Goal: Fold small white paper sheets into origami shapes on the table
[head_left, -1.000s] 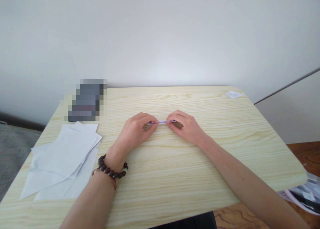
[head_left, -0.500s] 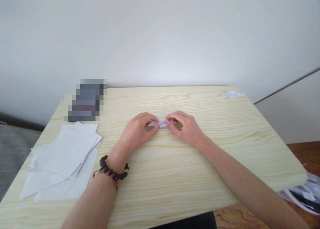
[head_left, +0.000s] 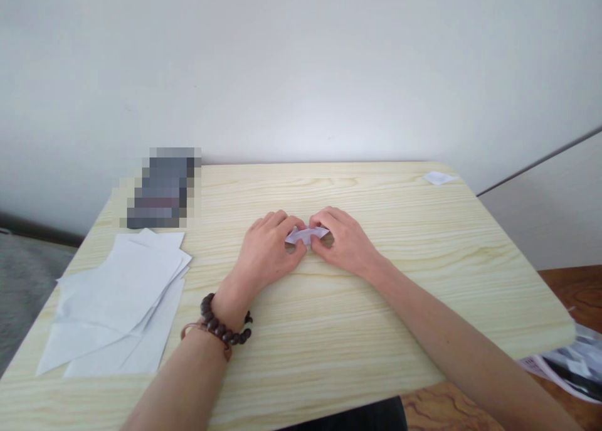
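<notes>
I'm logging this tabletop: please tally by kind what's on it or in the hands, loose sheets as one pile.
Small folded white papers: 2 (held paper, in left hand and right hand; corner paper, far right)
Pile of loose white paper sheets: 1
Pixelated dark rectangular object: 1
Total: 4

Dark round beads [head_left: 220, 330] and a reddish-brown cord [head_left: 228, 354] circle the left wrist [head_left: 232, 302].
</notes>
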{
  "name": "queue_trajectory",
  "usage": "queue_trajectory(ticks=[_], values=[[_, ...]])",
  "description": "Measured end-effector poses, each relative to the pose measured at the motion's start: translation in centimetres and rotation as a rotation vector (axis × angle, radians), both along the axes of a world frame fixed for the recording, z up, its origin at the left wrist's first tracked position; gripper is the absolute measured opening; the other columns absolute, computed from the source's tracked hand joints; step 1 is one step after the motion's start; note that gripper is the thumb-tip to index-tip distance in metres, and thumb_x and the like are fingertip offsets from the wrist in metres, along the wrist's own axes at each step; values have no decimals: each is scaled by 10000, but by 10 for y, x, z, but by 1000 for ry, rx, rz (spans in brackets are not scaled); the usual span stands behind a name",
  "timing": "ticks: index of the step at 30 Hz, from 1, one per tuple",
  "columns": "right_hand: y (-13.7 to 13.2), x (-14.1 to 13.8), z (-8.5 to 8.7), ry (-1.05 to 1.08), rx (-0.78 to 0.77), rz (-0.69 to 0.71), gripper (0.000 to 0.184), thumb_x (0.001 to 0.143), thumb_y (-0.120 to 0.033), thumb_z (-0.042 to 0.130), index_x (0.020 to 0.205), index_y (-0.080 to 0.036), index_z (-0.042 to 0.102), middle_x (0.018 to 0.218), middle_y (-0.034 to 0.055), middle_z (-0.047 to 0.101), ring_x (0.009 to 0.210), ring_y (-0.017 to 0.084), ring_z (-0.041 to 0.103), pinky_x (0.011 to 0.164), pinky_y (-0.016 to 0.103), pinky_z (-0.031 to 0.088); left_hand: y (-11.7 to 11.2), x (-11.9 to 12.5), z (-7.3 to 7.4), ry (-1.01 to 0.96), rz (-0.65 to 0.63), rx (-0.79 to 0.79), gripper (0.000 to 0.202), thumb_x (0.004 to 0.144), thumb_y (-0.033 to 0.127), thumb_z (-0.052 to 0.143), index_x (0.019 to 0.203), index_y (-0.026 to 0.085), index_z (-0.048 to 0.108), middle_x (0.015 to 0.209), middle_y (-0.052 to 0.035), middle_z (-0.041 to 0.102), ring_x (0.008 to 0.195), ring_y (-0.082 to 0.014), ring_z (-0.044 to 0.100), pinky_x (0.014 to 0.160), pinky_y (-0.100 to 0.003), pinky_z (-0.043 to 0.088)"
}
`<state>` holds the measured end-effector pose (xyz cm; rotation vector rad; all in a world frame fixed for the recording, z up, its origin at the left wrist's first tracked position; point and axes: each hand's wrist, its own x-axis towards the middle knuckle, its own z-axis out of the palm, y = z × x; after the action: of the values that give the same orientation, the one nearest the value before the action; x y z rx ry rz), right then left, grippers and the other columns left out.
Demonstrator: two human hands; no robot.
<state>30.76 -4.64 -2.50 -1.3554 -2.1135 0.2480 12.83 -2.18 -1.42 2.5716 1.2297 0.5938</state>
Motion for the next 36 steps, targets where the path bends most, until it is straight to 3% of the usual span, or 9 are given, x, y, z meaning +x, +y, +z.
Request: queue_trajectory(ticks=[6, 19, 36], values=[[0, 1, 0, -66, -4, 28, 210, 755, -133, 542, 953, -205, 551, 970, 56, 618, 897, 209, 564, 814, 347, 434, -1, 1, 0, 28, 12, 0, 189, 808, 269, 536, 949, 197, 640, 866, -53, 635, 828, -221, 558, 743, -346, 429], [-1, -1, 3, -162, -69, -13, 159, 815, -241, 543, 943, -196, 626, 970, 58, 597, 898, 207, 552, 832, 344, 424, -2, 3, -3, 15, 66, 10, 196, 812, 327, 562, 951, 218, 647, 910, -46, 623, 893, -228, 561, 808, -351, 438], [-2, 2, 0, -87, -31, 46, 96, 803, -181, 549, 868, -197, 617, 986, 47, 579, 879, 178, 565, 791, 320, 407, -2, 2, -3, 43, 44, 23, 134, 818, 282, 570, 900, 219, 654, 851, -40, 616, 861, -224, 526, 798, -348, 414]])
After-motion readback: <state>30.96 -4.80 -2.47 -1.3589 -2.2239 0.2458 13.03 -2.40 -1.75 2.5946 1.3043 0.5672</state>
